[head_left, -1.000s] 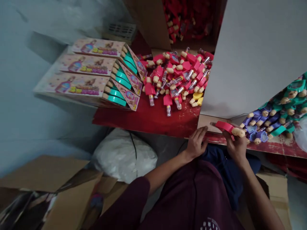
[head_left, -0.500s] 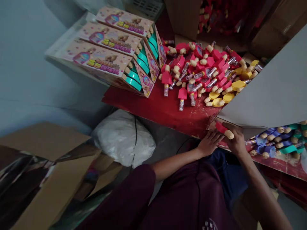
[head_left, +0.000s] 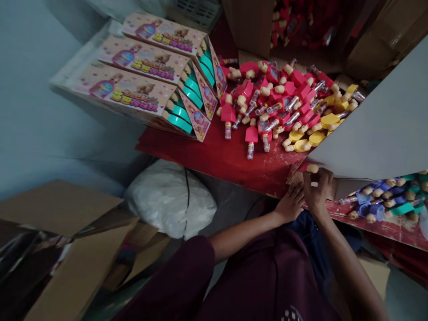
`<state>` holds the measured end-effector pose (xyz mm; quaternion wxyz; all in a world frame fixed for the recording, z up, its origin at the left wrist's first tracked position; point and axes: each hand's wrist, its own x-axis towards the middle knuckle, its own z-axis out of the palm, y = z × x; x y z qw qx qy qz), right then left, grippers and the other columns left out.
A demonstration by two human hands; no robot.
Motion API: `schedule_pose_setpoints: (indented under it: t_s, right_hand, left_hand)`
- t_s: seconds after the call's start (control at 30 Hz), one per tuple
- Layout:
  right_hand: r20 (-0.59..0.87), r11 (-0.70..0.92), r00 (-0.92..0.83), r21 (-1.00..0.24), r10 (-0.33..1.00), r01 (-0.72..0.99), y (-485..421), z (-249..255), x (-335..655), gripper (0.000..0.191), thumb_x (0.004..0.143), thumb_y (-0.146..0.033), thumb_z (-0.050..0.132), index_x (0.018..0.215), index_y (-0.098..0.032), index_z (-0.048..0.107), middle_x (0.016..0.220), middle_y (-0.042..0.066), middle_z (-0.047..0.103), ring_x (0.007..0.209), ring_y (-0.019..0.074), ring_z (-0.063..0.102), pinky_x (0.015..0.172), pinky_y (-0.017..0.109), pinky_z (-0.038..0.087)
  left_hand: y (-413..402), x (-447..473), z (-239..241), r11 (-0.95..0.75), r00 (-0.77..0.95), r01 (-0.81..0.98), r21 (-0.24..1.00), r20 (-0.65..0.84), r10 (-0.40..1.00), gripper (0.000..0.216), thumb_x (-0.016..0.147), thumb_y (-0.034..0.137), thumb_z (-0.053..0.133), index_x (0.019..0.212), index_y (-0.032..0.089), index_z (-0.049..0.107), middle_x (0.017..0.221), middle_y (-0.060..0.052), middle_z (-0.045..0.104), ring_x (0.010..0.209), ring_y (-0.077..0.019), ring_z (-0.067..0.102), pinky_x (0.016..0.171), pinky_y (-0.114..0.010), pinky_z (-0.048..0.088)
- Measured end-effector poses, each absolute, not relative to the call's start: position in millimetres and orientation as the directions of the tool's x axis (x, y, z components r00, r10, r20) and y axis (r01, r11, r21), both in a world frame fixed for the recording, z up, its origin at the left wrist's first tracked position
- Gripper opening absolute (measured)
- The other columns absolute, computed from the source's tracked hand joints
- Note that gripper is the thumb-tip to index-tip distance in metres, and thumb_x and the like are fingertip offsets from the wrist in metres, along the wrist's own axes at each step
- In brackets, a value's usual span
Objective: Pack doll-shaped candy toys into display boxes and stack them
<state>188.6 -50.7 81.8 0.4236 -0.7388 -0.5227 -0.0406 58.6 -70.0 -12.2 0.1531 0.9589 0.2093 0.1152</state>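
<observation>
My right hand (head_left: 319, 189) is closed on a red toy (head_left: 310, 168) with a tan head, and it pushes the toy into the open end of a grey carton (head_left: 377, 129) at the table's front edge. My left hand (head_left: 291, 203) lies beside it with fingers stretched against the carton's open end. A heap of red toys (head_left: 270, 102) and several yellow ones (head_left: 310, 136) lies on the red table (head_left: 214, 156) just behind the carton.
Three pink printed boxes (head_left: 140, 76) with teal toys inside stand at the table's left. Purple and teal toys (head_left: 384, 196) lie at the right. A white bag (head_left: 170, 196) and brown cardboard boxes (head_left: 67, 240) sit on the floor to the left.
My right hand has carried the red toy left and forward into the carton's open end. My left hand has stayed at the carton's edge. The camera has tilted.
</observation>
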Motion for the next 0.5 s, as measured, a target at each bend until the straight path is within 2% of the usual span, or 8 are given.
schedule_pose_setpoints:
  t_s: [0.1, 0.2, 0.27, 0.33, 0.37, 0.43, 0.5]
  right_hand:
    - [0.573, -0.076, 0.421, -0.529, 0.703, 0.845, -40, 76, 186, 0.017, 0.101, -0.032, 0.058, 0.113, -0.020, 0.060, 0.105, 0.011, 0.062, 0.087, 0.0210, 0.065, 0.075, 0.036, 0.057]
    - [0.577, -0.058, 0.409, -0.529, 0.707, 0.847, -42, 74, 189, 0.018, 0.103, -0.028, 0.055, 0.117, -0.021, 0.062, 0.107, 0.012, 0.064, 0.092, 0.0227, 0.065, 0.079, 0.039, 0.057]
    - [0.544, -0.070, 0.444, -0.574, 0.712, 0.816, -55, 74, 192, 0.024, 0.102, -0.027, 0.058, 0.125, -0.021, 0.061, 0.109, 0.012, 0.065, 0.084, 0.0203, 0.064, 0.077, 0.037, 0.057]
    - [0.503, -0.100, 0.514, -0.640, 0.695, 0.762, -72, 72, 193, 0.029, 0.100, -0.029, 0.060, 0.128, -0.020, 0.059, 0.112, 0.012, 0.065, 0.079, 0.0185, 0.063, 0.074, 0.036, 0.056]
    - [0.475, -0.126, 0.557, -0.674, 0.681, 0.728, -82, 70, 192, 0.029, 0.100, -0.030, 0.060, 0.128, -0.019, 0.060, 0.113, 0.012, 0.066, 0.079, 0.0185, 0.064, 0.074, 0.035, 0.056]
    - [0.410, -0.176, 0.628, -0.729, 0.662, 0.661, -101, 64, 187, 0.027, 0.102, -0.032, 0.057, 0.124, -0.019, 0.061, 0.113, 0.012, 0.068, 0.083, 0.0198, 0.067, 0.072, 0.035, 0.056]
    - [0.357, -0.194, 0.653, -0.763, 0.668, 0.616, -118, 59, 179, 0.026, 0.103, -0.034, 0.055, 0.122, -0.018, 0.063, 0.108, 0.011, 0.070, 0.085, 0.0214, 0.069, 0.071, 0.034, 0.057]
  left_hand:
    - [-74, 57, -10, -0.857, 0.890, 0.351, 0.377, 0.148, 0.430, 0.072, 0.094, 0.042, 0.067, 0.154, 0.009, 0.045, 0.162, -0.020, 0.044, 0.159, -0.0401, 0.021, 0.130, -0.062, 0.015]
    - [-73, 47, 0, -0.820, 0.826, 0.301, 0.487, 0.296, 0.479, 0.067, 0.097, 0.044, 0.060, 0.152, 0.008, 0.046, 0.154, -0.022, 0.052, 0.156, -0.0358, 0.032, 0.127, -0.057, 0.028]
    - [-59, 36, 10, -0.768, 0.660, 0.288, 0.572, 0.463, 0.591, 0.054, 0.100, 0.040, 0.054, 0.146, 0.013, 0.049, 0.141, -0.020, 0.062, 0.144, -0.0307, 0.050, 0.120, -0.051, 0.040]
    - [-27, 26, 20, -0.648, 0.390, 0.355, 0.674, 0.523, 0.758, 0.043, 0.102, 0.036, 0.052, 0.141, 0.018, 0.050, 0.129, -0.017, 0.066, 0.126, -0.0271, 0.063, 0.109, -0.046, 0.050]
    - [-6, 23, 24, -0.533, 0.238, 0.416, 0.737, 0.478, 0.846, 0.042, 0.102, 0.036, 0.052, 0.140, 0.018, 0.050, 0.126, -0.017, 0.066, 0.119, -0.0266, 0.065, 0.104, -0.045, 0.052]
    - [44, 21, 28, -0.245, -0.011, 0.475, 0.845, 0.284, 0.959, 0.049, 0.102, 0.039, 0.054, 0.143, 0.015, 0.045, 0.122, -0.018, 0.065, 0.100, -0.0233, 0.069, 0.089, -0.039, 0.057]
    - [89, 23, 28, -0.105, -0.070, 0.521, 0.847, 0.165, 0.984, 0.061, 0.094, 0.037, 0.069, 0.144, 0.011, 0.045, 0.108, -0.015, 0.068, 0.092, -0.0238, 0.068, 0.087, -0.039, 0.056]
